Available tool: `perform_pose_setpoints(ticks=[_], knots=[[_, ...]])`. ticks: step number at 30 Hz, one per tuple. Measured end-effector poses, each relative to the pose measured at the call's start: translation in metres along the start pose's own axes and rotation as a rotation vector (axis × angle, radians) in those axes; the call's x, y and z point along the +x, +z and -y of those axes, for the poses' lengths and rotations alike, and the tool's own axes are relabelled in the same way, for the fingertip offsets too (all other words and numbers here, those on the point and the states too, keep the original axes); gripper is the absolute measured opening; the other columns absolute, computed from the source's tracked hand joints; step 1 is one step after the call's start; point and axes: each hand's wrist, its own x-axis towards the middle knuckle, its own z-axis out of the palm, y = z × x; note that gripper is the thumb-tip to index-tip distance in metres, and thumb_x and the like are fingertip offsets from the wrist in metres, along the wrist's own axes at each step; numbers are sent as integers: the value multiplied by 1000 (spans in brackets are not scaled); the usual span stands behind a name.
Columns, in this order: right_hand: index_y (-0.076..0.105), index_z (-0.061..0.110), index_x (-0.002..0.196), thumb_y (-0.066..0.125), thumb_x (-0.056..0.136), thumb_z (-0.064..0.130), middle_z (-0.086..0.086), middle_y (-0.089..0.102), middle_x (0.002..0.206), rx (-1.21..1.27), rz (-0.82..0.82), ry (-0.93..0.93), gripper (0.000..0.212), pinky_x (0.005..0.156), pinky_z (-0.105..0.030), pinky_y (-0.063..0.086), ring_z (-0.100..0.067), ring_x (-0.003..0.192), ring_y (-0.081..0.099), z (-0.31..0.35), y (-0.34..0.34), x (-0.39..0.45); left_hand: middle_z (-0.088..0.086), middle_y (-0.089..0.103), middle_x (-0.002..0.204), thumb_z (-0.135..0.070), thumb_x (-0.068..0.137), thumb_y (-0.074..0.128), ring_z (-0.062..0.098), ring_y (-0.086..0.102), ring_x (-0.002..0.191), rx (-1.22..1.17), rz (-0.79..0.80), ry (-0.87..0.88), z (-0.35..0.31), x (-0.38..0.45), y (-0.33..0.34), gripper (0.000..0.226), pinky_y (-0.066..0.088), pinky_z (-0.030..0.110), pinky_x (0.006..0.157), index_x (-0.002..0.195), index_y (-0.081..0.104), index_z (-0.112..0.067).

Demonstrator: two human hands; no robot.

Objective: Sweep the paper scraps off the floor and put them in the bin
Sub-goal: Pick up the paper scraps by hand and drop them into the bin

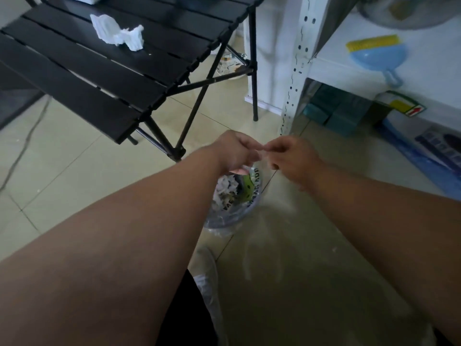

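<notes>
The floor (74,171) is pale beige tile with thin grout lines; a black slatted folding table (104,71) stands at upper left on crossed black legs, with a crumpled white paper (117,32) lying on its top; at right a white metal shelf unit (295,71) holds a blue dustpan with a yellow brush (376,56), and teal boxes (334,111) sit on the floor beneath it. The bin (233,203), lined with clear plastic, stands on the floor below the hands, partly hidden by the left forearm, and white paper scraps (225,189) lie inside it. Both bare arms reach forward over the bin; the left hand (237,152) and right hand (291,158) meet fingertip to fingertip, fingers curled inward; whether they pinch anything between them cannot be told through the blur.
</notes>
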Motion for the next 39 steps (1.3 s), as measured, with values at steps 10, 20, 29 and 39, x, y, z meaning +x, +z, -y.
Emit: perform_pose_setpoints(ticks=[10, 20, 29, 39], knots=[[75, 12, 112, 76, 83, 12, -3, 73, 104, -508, -5, 227, 29, 79, -23, 46, -15, 90, 63, -164, -142, -38, 0, 72, 109, -13, 84, 84, 11, 72, 79, 372, 259, 203, -6, 60, 172, 36, 65, 31, 63, 119, 76, -14], [30, 11, 149, 59, 46, 76, -13, 38, 138, -816, 314, 279, 125, 106, -40, 46, -32, 125, 43, -308, -143, -48, 12, 68, 120, -7, 72, 81, 29, 67, 109, 717, 434, 255, 72, 86, 293, 50, 53, 29, 90, 121, 71, -7], [38, 16, 136, 80, 69, 33, -13, 40, 128, -757, 139, 230, 81, 77, -44, 55, -32, 101, 57, -325, -119, -33, 8, 34, 155, -43, 78, 80, 32, 39, 135, 906, 383, 393, 123, 113, 332, 95, 45, 41, 108, 158, 35, -18], [61, 19, 117, 75, 80, 43, -9, 51, 114, -704, 182, 137, 46, 82, -43, 54, -33, 97, 59, -343, -132, -34, 5, 53, 119, -41, 87, 72, 27, 57, 110, 931, 440, 443, 127, 135, 333, 35, 51, 37, 83, 115, 68, -20]])
